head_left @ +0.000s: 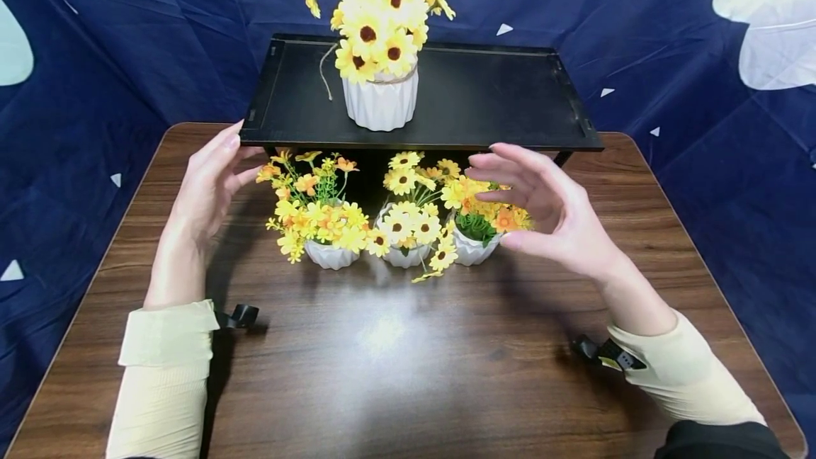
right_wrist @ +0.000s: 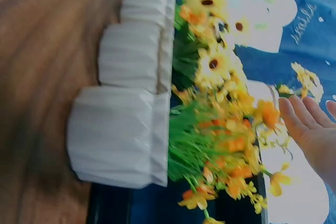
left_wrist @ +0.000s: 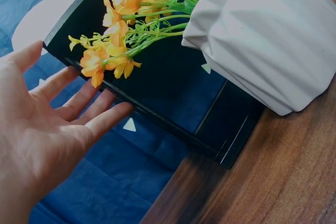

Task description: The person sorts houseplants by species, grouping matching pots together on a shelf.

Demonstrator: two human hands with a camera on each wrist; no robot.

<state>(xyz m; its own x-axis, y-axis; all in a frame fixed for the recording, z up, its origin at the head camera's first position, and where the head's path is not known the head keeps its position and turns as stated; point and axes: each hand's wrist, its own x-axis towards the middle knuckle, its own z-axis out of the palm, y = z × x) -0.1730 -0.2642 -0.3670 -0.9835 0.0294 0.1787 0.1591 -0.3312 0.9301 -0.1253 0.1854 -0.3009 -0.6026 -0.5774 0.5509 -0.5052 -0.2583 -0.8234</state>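
Observation:
My left hand (head_left: pixel 207 190) is at the left end of a black shelf (head_left: pixel 491 98), fingers extended along its side; in the left wrist view the fingertips (left_wrist: pixel 123 109) lie at the shelf's edge. My right hand (head_left: pixel 561 214) is held with thumb and fingers spread beside the right potted flowers (head_left: pixel 473 250), holding nothing. Three white ribbed pots stand in a row at the shelf's front: the left pot (head_left: pixel 331 256) has yellow and orange flowers, the middle pot (head_left: pixel 408 256) yellow daisies with dark centres. Another white pot (head_left: pixel 381 105) of yellow daisies stands on the shelf top.
The brown wooden table (head_left: pixel 382 388) extends in front of the pots. Dark blue cloth (head_left: pixel 95 55) with white shapes hangs behind and at the sides. A thin string (head_left: pixel 325 73) hangs from the upper pot. Black straps (head_left: pixel 242 317) are on both wrists.

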